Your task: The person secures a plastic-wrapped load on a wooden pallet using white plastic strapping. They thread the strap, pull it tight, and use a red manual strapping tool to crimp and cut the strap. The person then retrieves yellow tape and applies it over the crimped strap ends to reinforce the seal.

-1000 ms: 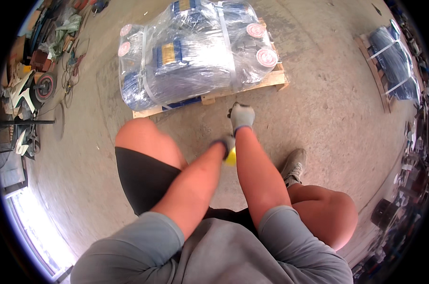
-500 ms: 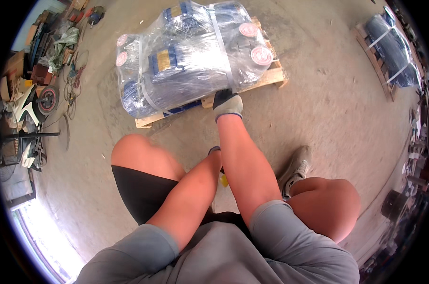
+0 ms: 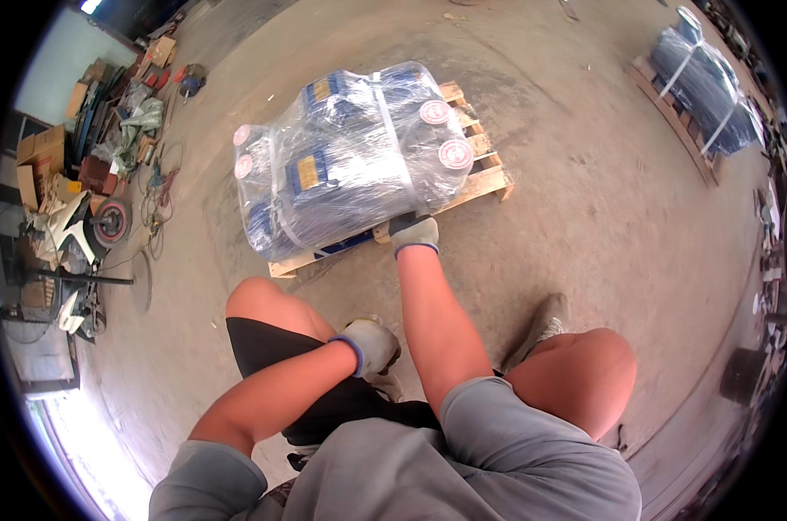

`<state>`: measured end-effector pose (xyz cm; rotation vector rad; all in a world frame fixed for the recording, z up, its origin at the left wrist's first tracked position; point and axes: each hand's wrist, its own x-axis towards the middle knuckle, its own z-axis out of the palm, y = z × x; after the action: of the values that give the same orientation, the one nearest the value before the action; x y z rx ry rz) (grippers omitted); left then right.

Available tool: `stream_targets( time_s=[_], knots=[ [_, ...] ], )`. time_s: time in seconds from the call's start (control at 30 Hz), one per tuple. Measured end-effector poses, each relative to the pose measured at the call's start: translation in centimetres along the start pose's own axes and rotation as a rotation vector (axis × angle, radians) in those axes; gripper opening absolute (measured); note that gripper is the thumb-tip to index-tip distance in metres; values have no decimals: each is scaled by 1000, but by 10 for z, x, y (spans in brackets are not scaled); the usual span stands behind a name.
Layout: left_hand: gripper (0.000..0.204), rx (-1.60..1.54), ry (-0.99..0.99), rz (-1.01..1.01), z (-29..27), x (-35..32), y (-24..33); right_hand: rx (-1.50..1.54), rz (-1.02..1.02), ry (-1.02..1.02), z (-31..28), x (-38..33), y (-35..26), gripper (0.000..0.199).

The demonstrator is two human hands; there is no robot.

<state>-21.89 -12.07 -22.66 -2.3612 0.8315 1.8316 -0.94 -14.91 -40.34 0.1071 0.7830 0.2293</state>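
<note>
A wrapped load [image 3: 350, 165] of blue machine parts under clear stretch film lies on a wooden pallet [image 3: 484, 184] before me. Two pale straps [image 3: 391, 130] run over it. My right hand [image 3: 415, 231], in a grey-white glove with dark fingers, reaches the load's near side. Its fingers are closed at the lower end of the right strap, with their tips partly hidden. My left hand [image 3: 372, 346], gloved alike, is held low by my left knee, apart from the load. Its fingers are curled in, and what they hold, if anything, is hidden.
Another wrapped, strapped load [image 3: 701, 82] sits on a pallet at the far right. Along the left lie cardboard boxes [image 3: 42, 161], a small wheel [image 3: 112, 221], cables and scrap. A dark cylindrical object [image 3: 744, 375] stands near the right edge. Concrete floor [image 3: 576, 234] surrounds the load.
My left hand has drawn back toward my left knee, out from beside my right forearm. My right hand stays at the strap's lower end. The whole view has tilted, so the load appears lower.
</note>
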Motion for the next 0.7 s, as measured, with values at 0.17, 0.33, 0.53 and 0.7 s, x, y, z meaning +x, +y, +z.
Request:
stream_targets(
  time_s=[0.17, 0.33, 0.53, 0.7],
  knots=[
    [42, -41, 126, 0, -15, 29, 22, -118, -40, 80, -21, -17, -12, 17],
    [51, 62, 263, 353, 106, 192, 5, -246, -113, 172, -39, -40, -31, 15],
    [46, -234, 405, 206, 79, 174, 74, -369, -254, 327, -62, -53, -81, 16],
    [41, -565, 390, 189, 131, 171, 134, -448, -246, 491, -68, -61, -77, 19]
  ],
)
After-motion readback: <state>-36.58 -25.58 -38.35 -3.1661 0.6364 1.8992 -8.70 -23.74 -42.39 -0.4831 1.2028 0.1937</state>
